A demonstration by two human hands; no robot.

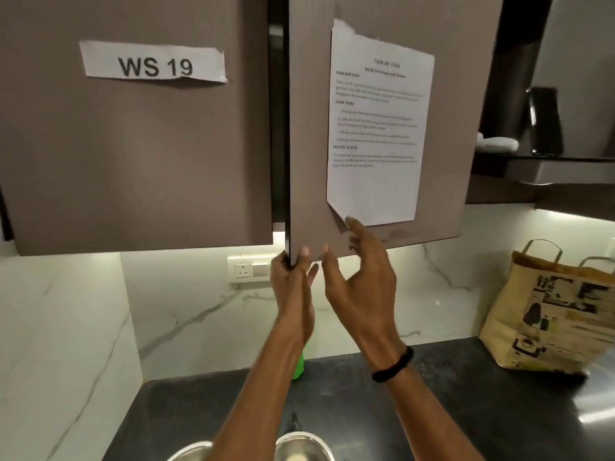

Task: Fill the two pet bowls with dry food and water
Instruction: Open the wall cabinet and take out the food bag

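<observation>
Evidently this is the food-fetching step: the left hand (293, 281) has its fingers (304, 253) clamped on the cabinet door (309, 128) at its lower edge, and the right hand (362, 281) is spread open against it. Two bowls (299, 445) sit below on the counter (466, 410). Next, probably, swing the door wide.

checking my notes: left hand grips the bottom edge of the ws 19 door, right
No. In the head view the left hand grips the bottom edge of the door bearing the task sheet; the WS 19 label is on the neighbouring door.
</observation>
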